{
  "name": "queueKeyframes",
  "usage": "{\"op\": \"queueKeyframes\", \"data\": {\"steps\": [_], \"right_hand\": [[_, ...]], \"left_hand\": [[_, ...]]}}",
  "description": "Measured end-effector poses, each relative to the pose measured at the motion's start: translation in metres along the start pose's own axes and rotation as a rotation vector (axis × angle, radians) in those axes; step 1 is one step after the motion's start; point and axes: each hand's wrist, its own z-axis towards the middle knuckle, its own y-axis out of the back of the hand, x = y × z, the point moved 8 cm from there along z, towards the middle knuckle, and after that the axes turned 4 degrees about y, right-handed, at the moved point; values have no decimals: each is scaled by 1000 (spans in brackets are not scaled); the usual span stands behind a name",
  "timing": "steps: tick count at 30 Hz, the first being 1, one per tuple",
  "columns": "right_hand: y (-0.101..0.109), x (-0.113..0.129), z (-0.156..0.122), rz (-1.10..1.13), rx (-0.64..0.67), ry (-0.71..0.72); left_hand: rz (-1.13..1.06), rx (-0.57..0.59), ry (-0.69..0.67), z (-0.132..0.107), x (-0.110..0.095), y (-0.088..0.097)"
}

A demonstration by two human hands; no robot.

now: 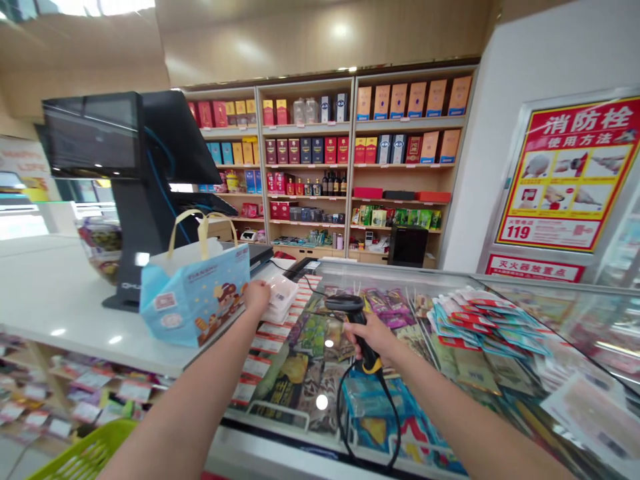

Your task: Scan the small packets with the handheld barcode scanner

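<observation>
My right hand (373, 337) is closed round the handle of a black barcode scanner (350, 308) with a yellow base; its black cable loops down over the glass counter (320, 400). My left hand (257, 297) reaches forward with its fingers curled on a clear plastic box (281, 297) lying on the counter, just right of a light blue paper gift bag (197, 300) with yellow handles. The scanner head points toward the box.
A black checkout terminal (135, 173) with two screens stands on the white counter (50, 293) at left. A fan of coloured packets (475, 320) lies on the glass at right. Shelves of boxed goods (325, 153) line the back wall. A green basket (85, 453) sits bottom left.
</observation>
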Motion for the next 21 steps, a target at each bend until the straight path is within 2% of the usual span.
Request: {"op": "queueKeyframes", "data": {"steps": [3, 6, 9, 11, 13, 16, 19, 21], "right_hand": [[-4, 6, 0, 24, 8, 20], [0, 8, -3, 39, 3, 25], [13, 9, -8, 39, -50, 3], [25, 10, -13, 45, -98, -7], [39, 14, -19, 55, -142, -6], [65, 19, -31, 49, -210, 5], [96, 23, -47, 71, -265, 30], [120, 26, -60, 89, -309, 61]], "left_hand": [[177, 58, -16, -1, 9, -3], [224, -2, -41, -11, 6, 4], [200, -116, -107, -27, -13, 12], [140, -115, -187, -43, -33, 6], [61, -49, -269, -62, -57, -12], [-43, 122, -352, -103, -94, -54], [-140, 425, -406, -163, -132, -109], [-243, 678, -456, -217, -158, -146]]}}
